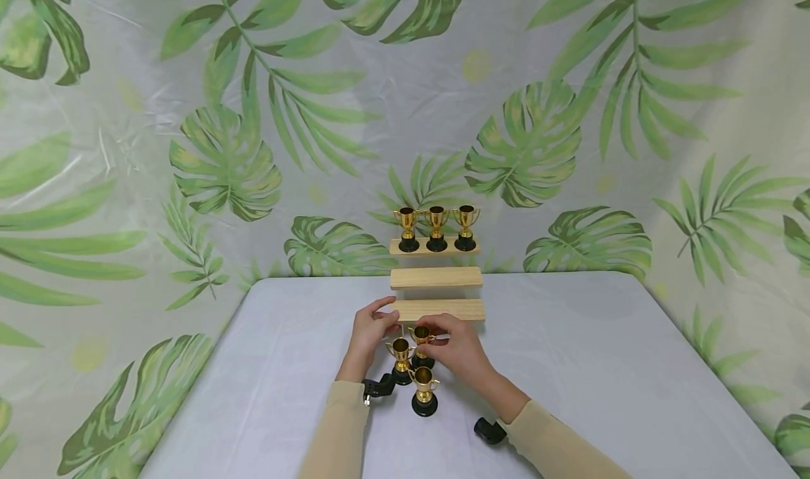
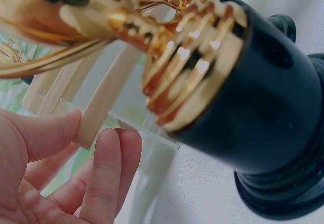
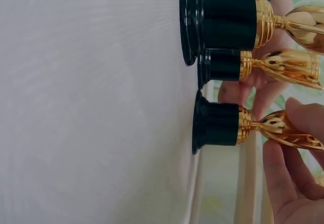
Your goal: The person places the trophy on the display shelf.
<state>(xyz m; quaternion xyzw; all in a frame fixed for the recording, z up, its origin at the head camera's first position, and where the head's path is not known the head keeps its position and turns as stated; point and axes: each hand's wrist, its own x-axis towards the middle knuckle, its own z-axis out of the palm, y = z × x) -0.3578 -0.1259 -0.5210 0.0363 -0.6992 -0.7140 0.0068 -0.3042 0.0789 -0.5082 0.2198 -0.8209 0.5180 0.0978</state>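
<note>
Currently the right hand pinches a gold trophy by its cup, near two matching trophies; the left hand grips the lowest wooden plank by its left end, just beyond.

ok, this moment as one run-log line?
left hand: holds lowest shelf, left end; right hand: pinches rear trophy; top shelf: three trophies; tabletop: two others

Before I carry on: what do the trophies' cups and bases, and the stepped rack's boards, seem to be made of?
Cups: mirror-bright gold with sharp reflections; perhaps metallized plastic, though real metal can't be ruled out.
Bases: smooth, glossy black with soft highlights; probably plastic, possibly lacquered.
Boards: pale tan and matte, with faint grain-like streaks; most likely unpainted wood.
</note>
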